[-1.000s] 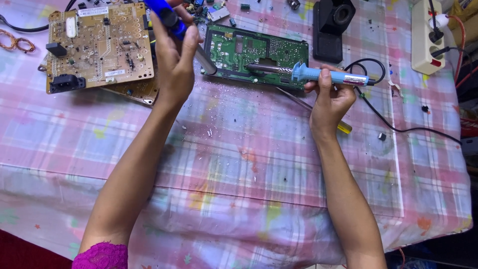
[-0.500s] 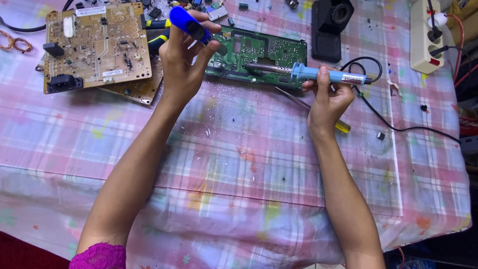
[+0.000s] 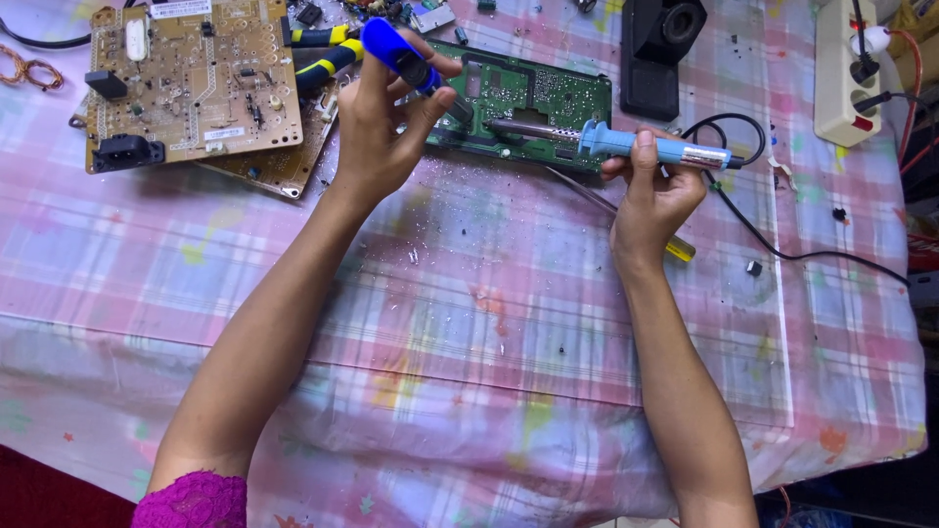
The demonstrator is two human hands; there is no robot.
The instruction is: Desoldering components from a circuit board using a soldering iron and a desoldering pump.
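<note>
Left hand is wrapped around a blue desoldering pump, thumb and fingers clamped on its barrel, with the blue end sticking up and left above the knuckles. The pump's lower end points down toward the left part of the green circuit board, though I can't tell if the tip actually touches it, the hand covers that bit.

Right hand is gripping a soldering iron by its light blue handle, held roughly level, metal shaft pointing left and lying over the green board. Its black cord loops off the back of the handle and runs away to the right across the cloth.

The green board sits at the top middle of the table, flat on a pink plaid tablecloth (which has little specks of solder or debris scattered just below the board). To the left there's a tan circuit board stacked on another one, and a yellow and black handled tool lies between the two boards, right behind the left hand. A black boxy part stands beyond the green board, and a white power strip lies at the far right with plugs in it.
</note>
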